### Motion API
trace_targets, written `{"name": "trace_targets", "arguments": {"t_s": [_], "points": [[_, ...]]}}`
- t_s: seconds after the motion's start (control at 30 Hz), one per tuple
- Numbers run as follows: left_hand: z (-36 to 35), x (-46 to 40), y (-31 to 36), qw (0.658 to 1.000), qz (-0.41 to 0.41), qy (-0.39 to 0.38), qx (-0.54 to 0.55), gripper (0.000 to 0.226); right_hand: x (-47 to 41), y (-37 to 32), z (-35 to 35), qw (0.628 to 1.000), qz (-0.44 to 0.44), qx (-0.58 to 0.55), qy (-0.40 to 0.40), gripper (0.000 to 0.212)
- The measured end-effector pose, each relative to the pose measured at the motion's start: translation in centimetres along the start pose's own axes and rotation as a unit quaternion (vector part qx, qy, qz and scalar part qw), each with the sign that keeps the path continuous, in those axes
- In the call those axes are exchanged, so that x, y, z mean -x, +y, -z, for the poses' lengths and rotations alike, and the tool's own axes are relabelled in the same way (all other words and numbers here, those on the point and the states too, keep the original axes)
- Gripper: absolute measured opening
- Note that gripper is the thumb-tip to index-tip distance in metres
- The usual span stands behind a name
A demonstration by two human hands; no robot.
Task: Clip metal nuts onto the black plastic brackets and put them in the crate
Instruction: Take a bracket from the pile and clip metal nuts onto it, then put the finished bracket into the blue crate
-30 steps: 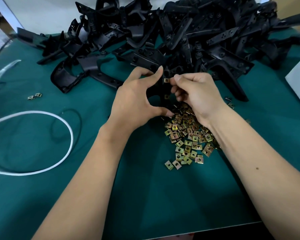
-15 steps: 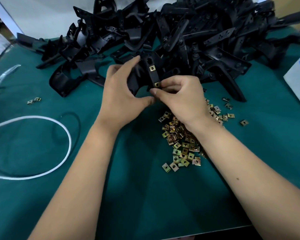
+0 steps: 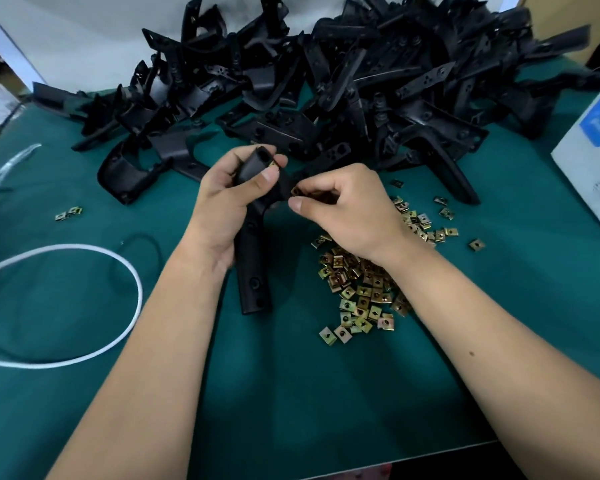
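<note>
My left hand (image 3: 224, 199) grips a black plastic bracket (image 3: 253, 275) near its top, and the bracket's long arm hangs down to the green table. One brass metal nut (image 3: 273, 164) sits clipped near the bracket's upper end by my left fingertips. My right hand (image 3: 347, 209) pinches another metal nut (image 3: 296, 191) against the bracket's edge. A pile of loose metal nuts (image 3: 361, 292) lies under and behind my right wrist. No crate is in view.
A big heap of black brackets (image 3: 343, 91) fills the back of the green table (image 3: 291, 393). A white cord loop (image 3: 84, 306) lies at left, two stray nuts (image 3: 68, 213) beyond it. A white box (image 3: 593, 157) stands at the right edge.
The bracket has been turned and lowered, so its long arm now points toward me. My right hand has moved from the first clipped nut to a second spot on the bracket's edge.
</note>
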State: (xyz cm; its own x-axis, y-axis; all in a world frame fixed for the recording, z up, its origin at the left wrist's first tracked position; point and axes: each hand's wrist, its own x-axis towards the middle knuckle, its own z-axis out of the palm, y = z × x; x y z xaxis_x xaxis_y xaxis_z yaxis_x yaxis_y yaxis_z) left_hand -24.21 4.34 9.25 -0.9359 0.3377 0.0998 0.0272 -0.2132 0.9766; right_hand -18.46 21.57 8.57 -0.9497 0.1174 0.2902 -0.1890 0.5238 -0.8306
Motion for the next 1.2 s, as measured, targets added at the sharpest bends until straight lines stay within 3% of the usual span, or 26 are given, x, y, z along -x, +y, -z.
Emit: {"name": "trace_targets", "arguments": {"t_s": [0.37, 0.53, 0.7, 0.8, 0.93, 1.07, 1.1, 1.2], "points": [[-3.2, 0.9, 2.1, 1.0, -0.019, 0.005, -0.019, 0.017, 2.0, -2.7, 2.7, 0.999, -0.014, 0.004, 0.05, 0.015], [-13.4, 1.7, 3.5, 0.994, -0.024, -0.095, -0.047, 0.017, 7.5, -1.6, 10.3, 0.986, -0.031, 0.021, 0.165, 0.018], [-29.6, 6.2, 2.4, 0.964, -0.072, -0.243, -0.075, 0.019, 18.3, 1.5, 20.0, 0.947, -0.06, -0.1, 0.3, 0.015], [-38.5, 11.8, -0.8, 0.932, -0.065, -0.335, -0.119, 0.023, 26.1, 4.1, 24.2, 0.905, -0.092, -0.183, 0.374, 0.009], [-44.8, 17.8, -7.5, 0.88, -0.072, -0.416, -0.219, 0.034, 34.8, 9.1, 26.0, 0.83, -0.197, -0.252, 0.457, 0.025], [-44.4, 21.6, -17.1, 0.749, 0.06, -0.54, -0.379, 0.078, 41.9, 16.9, 24.2, 0.767, -0.38, -0.193, 0.48, 0.009], [-43.4, 22.2, -19.2, 0.719, 0.096, -0.565, -0.393, 0.08, 43.5, 18.9, 23.6, 0.756, -0.429, -0.153, 0.471, 0.001], [-40.5, 23.1, -23.5, 0.667, 0.134, -0.591, -0.434, 0.064, 47.2, 23.4, 22.1, 0.731, -0.585, 0.02, 0.351, 0.023]]}}
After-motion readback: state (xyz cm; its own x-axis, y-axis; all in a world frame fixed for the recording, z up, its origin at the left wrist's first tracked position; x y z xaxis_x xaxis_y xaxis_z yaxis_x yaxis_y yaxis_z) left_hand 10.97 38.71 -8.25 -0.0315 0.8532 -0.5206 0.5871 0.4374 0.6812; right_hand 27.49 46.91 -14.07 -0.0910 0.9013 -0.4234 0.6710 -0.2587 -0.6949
